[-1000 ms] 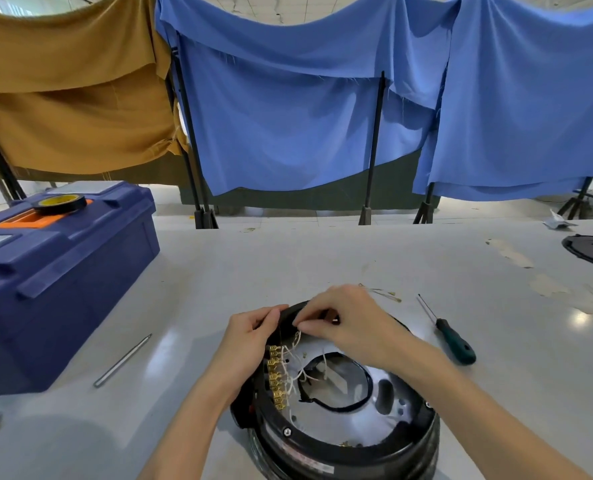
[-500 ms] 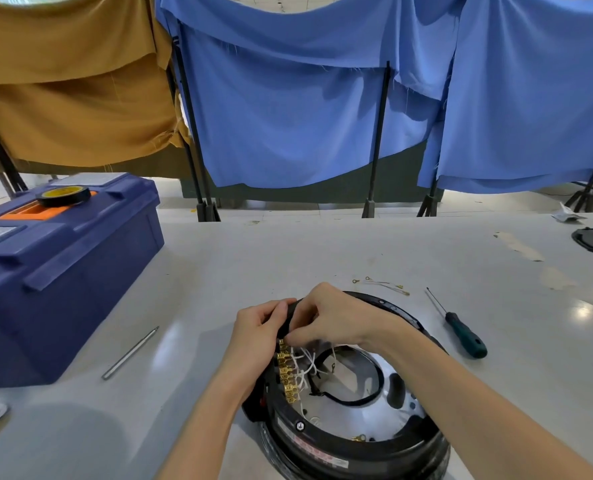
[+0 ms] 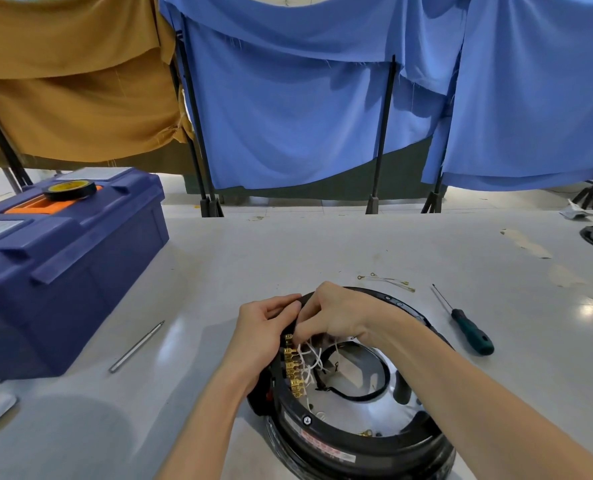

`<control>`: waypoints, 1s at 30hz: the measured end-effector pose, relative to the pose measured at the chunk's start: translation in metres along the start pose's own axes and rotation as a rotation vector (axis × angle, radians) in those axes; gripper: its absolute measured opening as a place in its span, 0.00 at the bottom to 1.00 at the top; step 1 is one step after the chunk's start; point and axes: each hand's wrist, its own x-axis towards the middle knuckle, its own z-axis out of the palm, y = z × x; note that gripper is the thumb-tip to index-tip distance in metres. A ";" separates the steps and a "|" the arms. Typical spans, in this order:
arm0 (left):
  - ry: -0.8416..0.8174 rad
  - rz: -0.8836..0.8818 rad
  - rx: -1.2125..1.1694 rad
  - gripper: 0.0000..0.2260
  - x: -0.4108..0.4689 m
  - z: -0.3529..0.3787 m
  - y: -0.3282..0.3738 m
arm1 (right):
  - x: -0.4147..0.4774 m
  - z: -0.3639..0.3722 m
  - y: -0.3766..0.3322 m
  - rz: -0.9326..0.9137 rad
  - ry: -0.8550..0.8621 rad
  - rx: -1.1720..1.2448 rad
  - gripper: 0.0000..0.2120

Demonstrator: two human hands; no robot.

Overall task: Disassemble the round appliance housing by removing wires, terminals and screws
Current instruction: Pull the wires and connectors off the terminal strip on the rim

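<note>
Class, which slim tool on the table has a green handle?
The screwdriver right of the housing; the bare silver rod lies by the blue toolbox.

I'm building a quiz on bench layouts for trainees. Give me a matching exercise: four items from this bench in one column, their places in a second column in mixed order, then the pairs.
Things:
1. screwdriver
2. tape roll
3. metal rod
4. loose wires

Places:
A. on the lid of the toolbox
B. on the table just beyond the far rim of the housing
C. on the table, right of the housing
D. on the table, between toolbox and housing

Pairs: 1-C, 2-A, 3-D, 4-B
</note>
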 end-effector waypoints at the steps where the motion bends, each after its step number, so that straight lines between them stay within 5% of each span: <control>1: 0.001 -0.010 0.004 0.09 0.000 0.000 -0.001 | 0.000 -0.002 0.002 0.005 -0.014 0.027 0.02; 6: 0.088 -0.018 0.011 0.08 0.000 0.002 -0.002 | -0.002 -0.003 0.005 0.030 -0.011 0.147 0.05; 8: 0.271 0.076 0.241 0.05 -0.003 0.002 -0.001 | -0.004 -0.001 0.004 0.051 0.010 0.144 0.07; 11: 0.458 0.128 0.705 0.14 -0.009 -0.005 0.006 | -0.005 0.000 0.002 0.074 0.016 0.143 0.03; 18: 0.354 0.131 1.015 0.27 -0.020 -0.007 0.010 | -0.008 0.001 -0.002 0.074 0.016 0.121 0.06; 30: 0.231 0.137 0.924 0.28 -0.014 -0.014 0.007 | 0.000 0.016 0.000 0.170 0.160 0.229 0.04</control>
